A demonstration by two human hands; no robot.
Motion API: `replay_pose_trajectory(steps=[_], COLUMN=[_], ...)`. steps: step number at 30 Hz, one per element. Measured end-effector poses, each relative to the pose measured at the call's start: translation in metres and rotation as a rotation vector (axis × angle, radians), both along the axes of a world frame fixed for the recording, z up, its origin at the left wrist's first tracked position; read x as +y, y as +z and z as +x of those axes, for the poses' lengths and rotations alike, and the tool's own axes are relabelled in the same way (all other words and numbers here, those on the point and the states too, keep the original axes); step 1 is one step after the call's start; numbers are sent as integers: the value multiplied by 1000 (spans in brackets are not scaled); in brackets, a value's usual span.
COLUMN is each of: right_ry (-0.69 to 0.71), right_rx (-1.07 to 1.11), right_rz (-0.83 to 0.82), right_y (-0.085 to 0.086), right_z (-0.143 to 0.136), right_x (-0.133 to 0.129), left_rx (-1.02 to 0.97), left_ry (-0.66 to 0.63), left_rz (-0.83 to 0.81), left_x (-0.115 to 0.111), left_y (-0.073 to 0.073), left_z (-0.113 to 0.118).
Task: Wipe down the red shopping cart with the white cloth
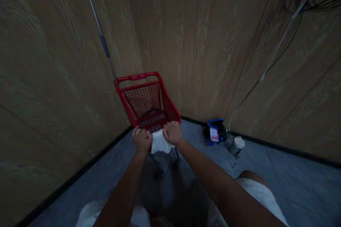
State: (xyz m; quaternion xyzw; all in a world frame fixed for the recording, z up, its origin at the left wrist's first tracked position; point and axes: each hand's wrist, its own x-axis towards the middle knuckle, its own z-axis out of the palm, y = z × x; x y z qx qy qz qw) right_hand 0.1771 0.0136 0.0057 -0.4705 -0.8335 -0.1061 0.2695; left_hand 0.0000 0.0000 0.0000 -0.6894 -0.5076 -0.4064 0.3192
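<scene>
The person's left hand [142, 139] and right hand [174, 132] are at the near end of a red plastic shopping cart [173, 111], fingers curled closed with a white cloth [161, 143] held between the 2 of them. The cloth hangs over the near rim, its lower edge ragged; how much of it lies under the fingers cannot be told. The cart stands in the corner of the wood-grain walls [213, 42], its handle [138, 77] at the far end. A metal pole [92, 5] with a dark grip rises beside the cart's far left corner. To the right, on the grey floor [266, 173], lie a black-and-blue bag-like item [220, 129] and, nearer, a container with a white top [239, 142]. Cables [250, 93] hang along the right wall.
</scene>
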Motion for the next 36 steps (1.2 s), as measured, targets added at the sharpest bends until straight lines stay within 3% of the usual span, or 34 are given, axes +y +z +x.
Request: replay_pose_trajectory(steps=[10, 18, 22, 26, 29, 36], right_ry=[-42, 98, 209, 186, 178, 38], right_rx=[-10, -92, -148, -124, -82, 51], right_rz=[-36, -19, -39, -11, 20, 85], right_y=[2, 6, 7, 8, 6, -9], right_z=[-6, -7, 13, 50, 61, -2], right_x=[-10, -19, -10, 6, 11, -19], left_rx=[-40, -59, -40, -71, -117, -151], left_ry=[-35, -61, -95, -107, -107, -84], left_rz=[-30, -127, -185, -149, -104, -80], left_x=[2, -11, -16, -14, -12, -13], left_y=[-7, 0, 2, -1, -5, -5], left_z=[-9, -5, -6, -5, 0, 12])
